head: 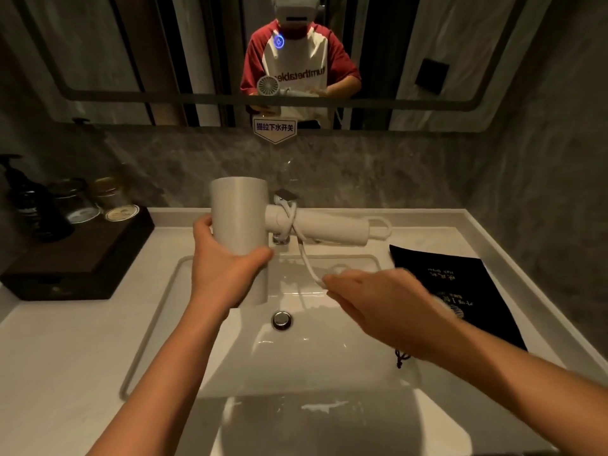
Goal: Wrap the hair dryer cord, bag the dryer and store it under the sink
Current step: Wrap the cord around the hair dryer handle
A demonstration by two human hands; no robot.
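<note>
A white hair dryer [241, 212] is held above the sink basin [184, 327], barrel upright and handle pointing right. My left hand [218, 258] grips the barrel from the front. The white cord [304, 255] loops around the handle near the barrel and runs down to my right hand [378, 304], which pinches it over the basin. A black drawstring bag [460, 291] with gold print lies flat on the counter to the right of the sink, partly behind my right forearm.
A chrome faucet [284, 197] stands behind the dryer, a chrome drain [282, 320] below it. On the left counter a dark wooden tray [75, 258] holds glass jars [79, 202] and a dark pump bottle [23, 192]. A mirror [296, 60] hangs above.
</note>
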